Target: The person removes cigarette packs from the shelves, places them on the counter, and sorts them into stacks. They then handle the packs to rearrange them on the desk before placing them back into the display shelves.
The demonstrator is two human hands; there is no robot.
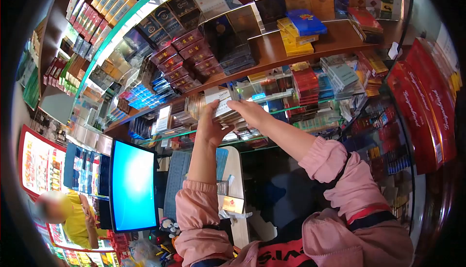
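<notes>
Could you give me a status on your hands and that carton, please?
Left hand and right hand grip white carton. Carton at glass shelf front. Stacked packs close around.

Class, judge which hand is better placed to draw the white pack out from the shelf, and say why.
Probably the left hand: its fingers wrap around the white pack from below, while the right hand only reaches its edge with the fingertips.

Script on white pack [219, 103] illegible
</notes>
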